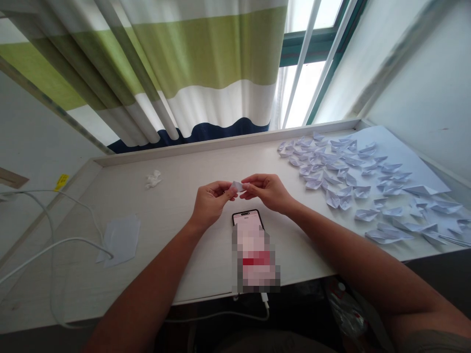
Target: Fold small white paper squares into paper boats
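Note:
A small folded piece of white paper (237, 186) is pinched between both hands above the white desk (176, 230). My left hand (210, 202) grips its left side with thumb and fingers closed. My right hand (265, 190) pinches its right side. Just below the hands a phone (247, 218) lies on the desk with its screen lit, near the front edge.
Several folded white paper boats (346, 176) cover the right part of the desk, some on a large white sheet (401, 147). A crumpled paper scrap (153, 179) lies far left, a small stack of paper (121, 240) and white cables (55, 245) nearer. Striped curtain (176, 73) and window behind.

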A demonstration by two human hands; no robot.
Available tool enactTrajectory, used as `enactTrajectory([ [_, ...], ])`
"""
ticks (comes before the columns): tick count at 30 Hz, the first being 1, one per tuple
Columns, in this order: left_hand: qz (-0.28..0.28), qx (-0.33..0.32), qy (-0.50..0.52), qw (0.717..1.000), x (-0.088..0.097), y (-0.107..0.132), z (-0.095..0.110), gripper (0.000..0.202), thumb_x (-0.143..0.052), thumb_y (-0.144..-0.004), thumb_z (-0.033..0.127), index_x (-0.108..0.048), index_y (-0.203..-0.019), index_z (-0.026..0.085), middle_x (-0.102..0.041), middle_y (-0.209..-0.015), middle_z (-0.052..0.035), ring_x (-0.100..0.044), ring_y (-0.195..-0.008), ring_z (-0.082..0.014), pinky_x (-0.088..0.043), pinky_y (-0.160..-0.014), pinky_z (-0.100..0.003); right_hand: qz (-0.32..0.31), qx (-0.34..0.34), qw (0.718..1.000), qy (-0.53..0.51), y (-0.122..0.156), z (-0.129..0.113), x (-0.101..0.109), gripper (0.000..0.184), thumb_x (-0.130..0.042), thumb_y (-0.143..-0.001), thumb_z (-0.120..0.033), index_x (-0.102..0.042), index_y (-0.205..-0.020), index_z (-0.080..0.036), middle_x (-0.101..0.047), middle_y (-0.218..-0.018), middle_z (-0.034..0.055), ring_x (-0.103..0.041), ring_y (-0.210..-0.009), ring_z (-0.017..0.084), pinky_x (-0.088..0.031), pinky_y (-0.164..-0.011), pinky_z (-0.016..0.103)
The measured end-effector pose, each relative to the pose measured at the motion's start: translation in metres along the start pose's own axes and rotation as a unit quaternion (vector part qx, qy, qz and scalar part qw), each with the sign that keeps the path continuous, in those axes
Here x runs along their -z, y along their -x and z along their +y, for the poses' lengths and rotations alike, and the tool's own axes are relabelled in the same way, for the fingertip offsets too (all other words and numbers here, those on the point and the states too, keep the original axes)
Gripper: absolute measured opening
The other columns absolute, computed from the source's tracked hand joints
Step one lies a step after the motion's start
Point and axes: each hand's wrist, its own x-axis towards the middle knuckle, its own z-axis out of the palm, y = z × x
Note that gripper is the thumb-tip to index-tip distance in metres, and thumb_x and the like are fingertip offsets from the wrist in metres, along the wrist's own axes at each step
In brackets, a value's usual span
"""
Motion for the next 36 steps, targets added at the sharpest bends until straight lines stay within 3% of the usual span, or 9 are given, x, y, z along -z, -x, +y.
enactTrajectory([
  [7,-0.025,0.011,-0.001,1.0,0.0,0.001,0.0,0.028,-0.091,-0.078,0.039,-0.081,-0.091,0.017,-0.08,-0.083,-0.0049,-0.072,-0.069,-0.016,-0.061,-0.069,-0.031,-0.015,0.025,0.999,0.038,0.0,0.004,0.001,0.048,-0.088,-0.08,-0.06,-0.075,-0.092,-0.015,-0.081,-0.079,0.0059,-0.081,-0.071,0.019,-0.069,-0.069,0.032],
  [11,-0.045,0.011,-0.01,0.999,-0.001,0.002,0.001,0.03,-0.091,-0.079,0.039,-0.078,-0.094,0.018,-0.079,-0.079,-0.0043,-0.075,-0.07,-0.018,-0.06,-0.065,-0.03,0.004,0.07,0.992,0.103,0.003,0.005,0.0,0.046,-0.084,-0.086,-0.056,-0.069,-0.108,-0.018,-0.078,-0.077,0.0018,-0.078,-0.065,0.018,-0.065,-0.063,0.032],
  [15,-0.03,0.058,0.011,0.998,-0.001,0.003,0.006,0.035,-0.093,-0.077,0.041,-0.073,-0.094,0.018,-0.081,-0.081,-0.0049,-0.078,-0.067,-0.0195,-0.062,-0.061,-0.03,0.05,0.182,0.961,0.201,0.005,0.002,0.001,0.033,-0.083,-0.09,-0.045,-0.068,-0.107,-0.022,-0.076,-0.092,0.0026,-0.077,-0.073,0.018,-0.064,-0.066,0.034],
  [20,-0.032,0.11,0.051,0.992,-0.002,0.005,0.013,0.04,-0.095,-0.073,0.043,-0.07,-0.091,0.018,-0.081,-0.086,-0.0054,-0.08,-0.075,-0.0229,-0.064,-0.057,-0.03,0.042,0.275,0.922,0.271,0.006,-0.002,0.003,0.015,-0.072,-0.1,-0.037,-0.076,-0.097,-0.023,-0.078,-0.099,0.0055,-0.075,-0.085,0.018,-0.065,-0.069,0.033],
  [25,-0.011,0.086,0.042,0.995,-0.004,0.005,0.009,0.038,-0.094,-0.074,0.043,-0.071,-0.092,0.018,-0.08,-0.087,-0.0052,-0.08,-0.08,-0.0238,-0.064,-0.057,-0.029,0.036,0.241,0.929,0.277,0.006,0.0,0.001,0.017,-0.071,-0.1,-0.039,-0.077,-0.097,-0.024,-0.079,-0.098,0.005,-0.074,-0.086,0.019,-0.066,-0.072,0.035],
  [32,0.007,-0.03,-0.077,0.997,-0.003,0.005,-0.002,0.024,-0.088,-0.081,0.041,-0.078,-0.088,0.021,-0.078,-0.087,-0.0043,-0.075,-0.085,-0.0208,-0.063,-0.062,-0.027,0.018,0.221,0.931,0.291,0.003,0.0,0.003,0.015,-0.064,-0.103,-0.033,-0.072,-0.093,-0.024,-0.076,-0.096,0.0055,-0.072,-0.089,0.021,-0.064,-0.081,0.041],
  [36,-0.017,-0.026,-0.078,0.997,-0.004,0.005,-0.004,0.023,-0.09,-0.079,0.04,-0.08,-0.087,0.02,-0.078,-0.083,-0.0034,-0.072,-0.074,-0.0184,-0.063,-0.063,-0.029,-0.003,0.214,0.941,0.264,0.003,0.0,0.001,0.017,-0.07,-0.1,-0.039,-0.075,-0.093,-0.025,-0.077,-0.099,0.0061,-0.073,-0.093,0.023,-0.064,-0.086,0.044],
])
